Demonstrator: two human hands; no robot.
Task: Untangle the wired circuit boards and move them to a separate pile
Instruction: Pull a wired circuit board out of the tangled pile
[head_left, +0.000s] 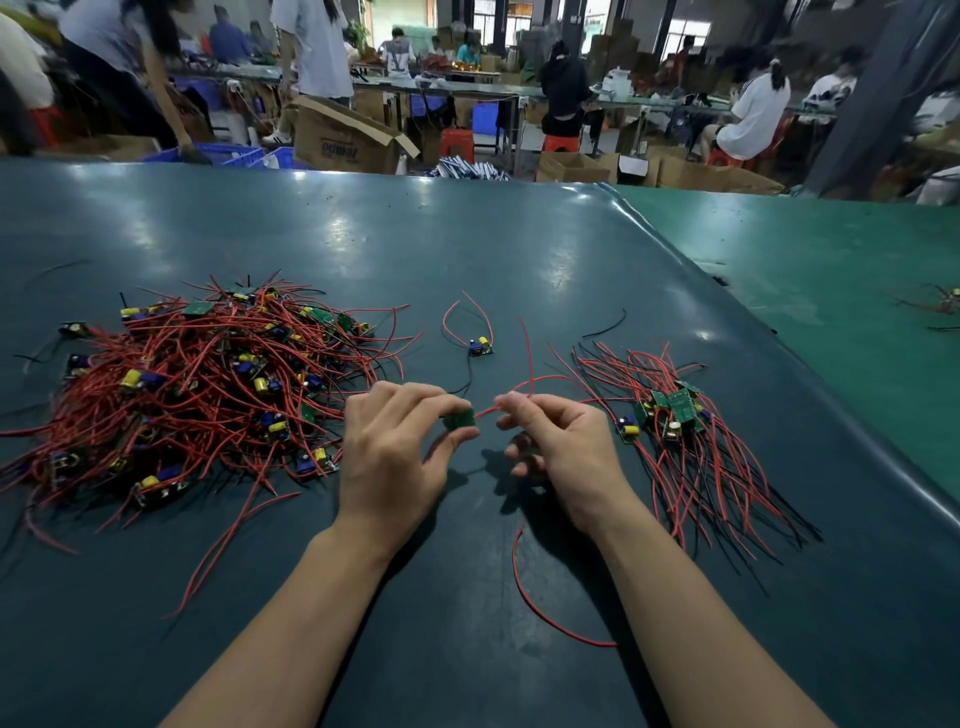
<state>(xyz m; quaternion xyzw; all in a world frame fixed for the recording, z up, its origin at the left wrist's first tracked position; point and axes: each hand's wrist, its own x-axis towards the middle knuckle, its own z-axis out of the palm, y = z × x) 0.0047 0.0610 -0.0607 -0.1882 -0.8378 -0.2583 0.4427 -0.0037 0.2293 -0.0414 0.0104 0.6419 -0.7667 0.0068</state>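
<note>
Pinching one green circuit board (460, 419) in my left hand (395, 452); right hand (563, 447) fingers clamp its red wire (519, 389); no legible markings.

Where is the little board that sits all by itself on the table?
In the head view, the lone small green circuit board with red wires lies mid-table, between the big tangled pile at left and the neat pile at right.
</note>
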